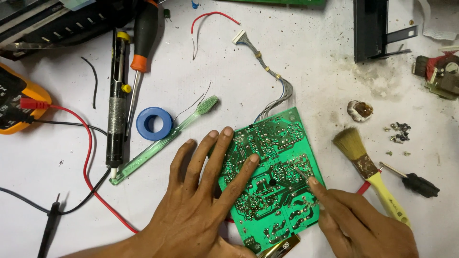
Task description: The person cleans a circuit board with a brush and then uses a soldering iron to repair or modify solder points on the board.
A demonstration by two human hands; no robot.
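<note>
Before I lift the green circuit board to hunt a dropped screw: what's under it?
The circuit board lies flat on the white table, solder side up, the left hand pressing it. A grey wire bundle emerges from beneath its top edge. Anything else underneath is covered.

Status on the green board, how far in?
Done: circuit board lies solder side up, out of any housing, loose screws set aside. In hand: left hand pins the board flat; right hand puts a thin metal tip to the joints. Left: multimeter, desoldering pump and brush lie unheld.

Green circuit board (272, 157), solder-side up
</note>
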